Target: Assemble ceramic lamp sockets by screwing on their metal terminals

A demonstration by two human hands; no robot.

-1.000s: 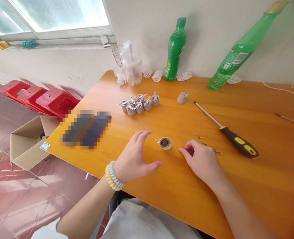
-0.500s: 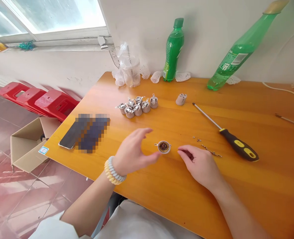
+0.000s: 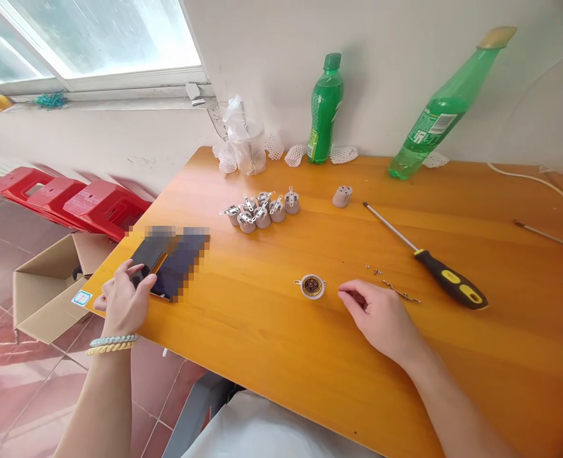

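Note:
My left hand (image 3: 127,298) is at the table's left side, its thumb and fingers around the near end of a dark phone (image 3: 153,245). A second dark flat object (image 3: 186,254), pixelated, lies beside the phone. My right hand (image 3: 381,318) rests on the table with thumb and forefinger pinched; whatever is between them is hidden. Just left of those fingertips sits a round lamp holder (image 3: 312,287), its open end facing up and a metal tab on each side. Small screws (image 3: 377,272) and thin metal strips (image 3: 401,292) lie beyond my right hand.
Several lamp holders with metal brackets (image 3: 262,213) stand grouped farther back; one without a bracket (image 3: 342,196) stands apart. A black-and-yellow screwdriver (image 3: 448,278) lies right. Green bottles (image 3: 326,111) and a bagged cup (image 3: 247,143) line the wall. A cardboard box (image 3: 47,286) and red stools (image 3: 95,203) are left.
My left hand has moved from beside the round lamp holder leftward to the phone and closed around its near end. My right hand stays pinched in nearly the same place.

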